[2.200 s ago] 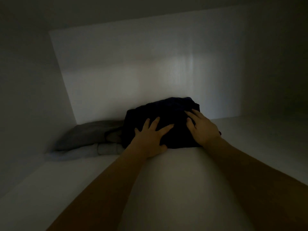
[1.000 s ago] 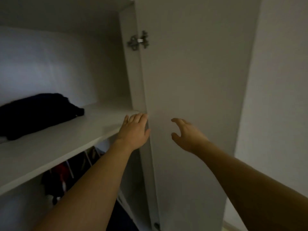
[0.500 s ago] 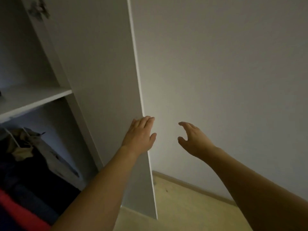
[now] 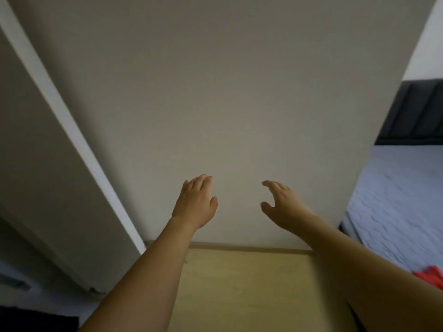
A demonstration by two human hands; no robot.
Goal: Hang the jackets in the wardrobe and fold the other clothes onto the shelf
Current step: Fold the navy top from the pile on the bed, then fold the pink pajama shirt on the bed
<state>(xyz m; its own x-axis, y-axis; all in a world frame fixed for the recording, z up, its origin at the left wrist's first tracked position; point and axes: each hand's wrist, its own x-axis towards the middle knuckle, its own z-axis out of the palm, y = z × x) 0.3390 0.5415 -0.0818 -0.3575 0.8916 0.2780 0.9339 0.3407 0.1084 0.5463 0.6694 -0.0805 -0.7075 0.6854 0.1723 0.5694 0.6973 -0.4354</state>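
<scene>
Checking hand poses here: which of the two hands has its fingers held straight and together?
The left hand: its fingers lie straight, side by side. The right hand has loosely curved fingers with the thumb spread apart. Neither holds anything.

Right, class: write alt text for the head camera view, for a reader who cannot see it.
Two bare, empty hands, left hand and right hand, reach toward a plain wall. An open wardrobe door stands left; a bed with a red garment lies right.

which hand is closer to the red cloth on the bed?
Right. The right hand is raised in front of the wall, on the bed's side, up and left of the red cloth. The left hand is farther left, nearer the wardrobe door. Neither touches it.
</scene>
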